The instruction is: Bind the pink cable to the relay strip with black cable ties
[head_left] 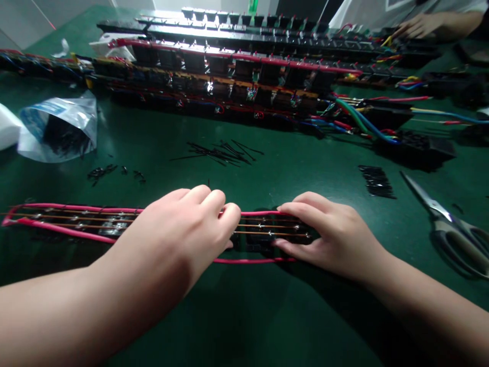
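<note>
Black housing and copper-coloured rods (282,234) make up the long strip (260,242), which lies on the tabletop (248,316) under both hands, running crosswise in front of the person. The hands are apart from each other. The right hand (340,229) clamps the strip near its right end, fingertips at the far edge and thumb at the near one, likely so that it cannot slide or twist while the other hand works. The left hand (179,229) arches over the middle with its fingers curled in; what its fingertips grip, if anything, is hidden beneath them. Along both long sides of the strip runs pinkish-red cable (248,261), close to the far edge but slack on the near side between the hands.

Just beyond the hands, loose black ties (225,153) lie scattered, probably left there for easy reach. Small black pieces (101,173) and an open plastic bag (30,148) sit past the left hand, on its outer side. Beyond the right hand rest a tidy black bundle (376,181) and, farther out, scissors (433,205). Farthest from the hands, wired assemblies (244,66) stand in rows, with a co-worker's hand (416,25) at their right end
</note>
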`<state>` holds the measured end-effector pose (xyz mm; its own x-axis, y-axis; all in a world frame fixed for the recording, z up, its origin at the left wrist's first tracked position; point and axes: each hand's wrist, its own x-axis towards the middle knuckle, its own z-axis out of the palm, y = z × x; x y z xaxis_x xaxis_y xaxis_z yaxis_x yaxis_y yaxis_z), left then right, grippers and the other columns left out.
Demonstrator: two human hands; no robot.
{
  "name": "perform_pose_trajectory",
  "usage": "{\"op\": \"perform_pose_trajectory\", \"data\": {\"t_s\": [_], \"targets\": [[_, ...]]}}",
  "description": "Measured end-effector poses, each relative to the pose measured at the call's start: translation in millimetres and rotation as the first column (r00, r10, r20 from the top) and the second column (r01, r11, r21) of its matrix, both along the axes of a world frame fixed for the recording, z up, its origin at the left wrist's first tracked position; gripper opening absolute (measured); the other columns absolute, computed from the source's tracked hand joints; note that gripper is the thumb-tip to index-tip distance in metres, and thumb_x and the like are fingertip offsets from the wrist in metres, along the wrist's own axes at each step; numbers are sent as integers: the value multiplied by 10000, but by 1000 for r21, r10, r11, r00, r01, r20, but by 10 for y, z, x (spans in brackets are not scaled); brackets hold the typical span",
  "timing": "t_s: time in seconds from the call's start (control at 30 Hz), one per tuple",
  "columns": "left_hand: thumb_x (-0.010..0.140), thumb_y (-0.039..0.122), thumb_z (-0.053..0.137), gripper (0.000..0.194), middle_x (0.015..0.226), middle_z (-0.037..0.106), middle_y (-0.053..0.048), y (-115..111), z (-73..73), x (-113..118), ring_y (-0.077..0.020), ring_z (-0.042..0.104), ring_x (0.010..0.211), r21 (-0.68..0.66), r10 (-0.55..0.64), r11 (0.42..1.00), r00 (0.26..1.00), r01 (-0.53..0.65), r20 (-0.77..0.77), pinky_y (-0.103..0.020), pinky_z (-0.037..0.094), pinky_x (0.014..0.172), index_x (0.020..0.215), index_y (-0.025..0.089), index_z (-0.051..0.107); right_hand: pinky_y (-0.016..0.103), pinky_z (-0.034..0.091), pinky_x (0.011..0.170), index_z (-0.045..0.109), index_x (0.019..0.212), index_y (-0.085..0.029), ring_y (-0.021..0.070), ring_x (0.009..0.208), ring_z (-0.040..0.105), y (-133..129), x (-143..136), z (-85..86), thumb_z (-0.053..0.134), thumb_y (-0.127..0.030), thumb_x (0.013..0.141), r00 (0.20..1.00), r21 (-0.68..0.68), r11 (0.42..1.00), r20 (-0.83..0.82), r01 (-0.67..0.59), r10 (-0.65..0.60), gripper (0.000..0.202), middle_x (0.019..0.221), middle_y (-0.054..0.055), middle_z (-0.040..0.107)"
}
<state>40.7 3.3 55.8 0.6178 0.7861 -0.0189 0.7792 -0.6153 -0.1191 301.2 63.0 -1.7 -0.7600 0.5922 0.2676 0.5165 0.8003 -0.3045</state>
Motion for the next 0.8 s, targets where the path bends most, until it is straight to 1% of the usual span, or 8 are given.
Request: {"op": "perform_pose_trajectory", "data": {"t_s": [0.03, 0.13, 0.2, 0.3, 0.43, 0.53, 0.67, 0.8], "targets": [[863, 183, 640, 24, 818, 605, -53, 22, -25, -4, -254, 585, 710, -16, -5, 1000, 999, 6, 32, -393, 512, 609, 887, 182, 633, 264, 510, 574, 660, 1073, -157, 163, 695, 641, 4, 6, -8, 726, -339, 846, 1000, 13, 1000, -16, -1, 1, 299, 919, 62, 656], [922, 244, 614, 102, 887, 649, -66, 78, -86, -19, -242, 611, 769, -70, -32, 997, 996, 38, 81, -372, 509, 661, 963, 170, 671, 262, 523, 566, 679, 1096, -136, 165, 702, 647, 15, 26, -17, 721, -363, 860, 999, 57, 998, -45, -18, 21, 330, 945, 87, 657], [914, 254, 638, 152, 943, 672, -78, 106, -102, -29, -240, 624, 822, -82, -66, 994, 996, 71, 66, -351, 503, 682, 1022, 165, 696, 258, 525, 561, 686, 1106, -131, 161, 700, 647, 19, 35, -11, 708, -374, 876, 998, 84, 996, -35, -39, 42, 335, 954, 95, 660], [892, 238, 671, 200, 994, 685, -87, 137, -80, -31, -234, 629, 863, -115, -93, 989, 996, 94, 6, -323, 488, 684, 1075, 171, 716, 257, 523, 558, 690, 1109, -123, 158, 694, 648, 17, 40, 3, 682, -376, 901, 998, 112, 992, -3, -64, 65, 328, 952, 99, 665], [897, 222, 663, 194, 916, 683, -73, 164, -18, -6, -219, 625, 796, -168, -59, 984, 997, 51, -43, -316, 480, 661, 1071, 175, 733, 257, 512, 551, 676, 1120, -118, 156, 680, 652, 16, 41, 4, 620, -384, 947, 997, 195, 978, 34, -79, 73, 323, 943, 102, 684], [901, 234, 660, 192, 854, 676, -63, 165, -5, 11, -216, 620, 746, -175, -42, 984, 999, 37, -27, -320, 480, 642, 1061, 163, 740, 264, 500, 545, 667, 1107, -90, 164, 679, 654, 26, 42, 0, 600, -381, 966, 994, 268, 957, 33, -113, 108, 331, 922, 109, 693], [913, 255, 645, 196, 863, 691, -65, 143, 0, 33, -222, 640, 762, -176, -8, 984, 1000, 10, 14, -321, 485, 646, 1056, 161, 741, 274, 486, 543, 665, 1080, -76, 169, 669, 651, 41, 42, 1, 604, -376, 967, 990, 314, 939, 31, -142, 140, 326, 903, 108, 696], [960, 314, 583, 209, 890, 726, -41, 212, 45, -26, -216, 679, 811, -286, 58, 957, 997, -42, 49, -313, 499, 697, 1028, 212, 752, 274, 471, 541, 667, 1070, -88, 163, 657, 647, 36, 44, 3, 581, -382, 981, 990, 319, 937, 39, -142, 136, 319, 898, 99, 703]]}}
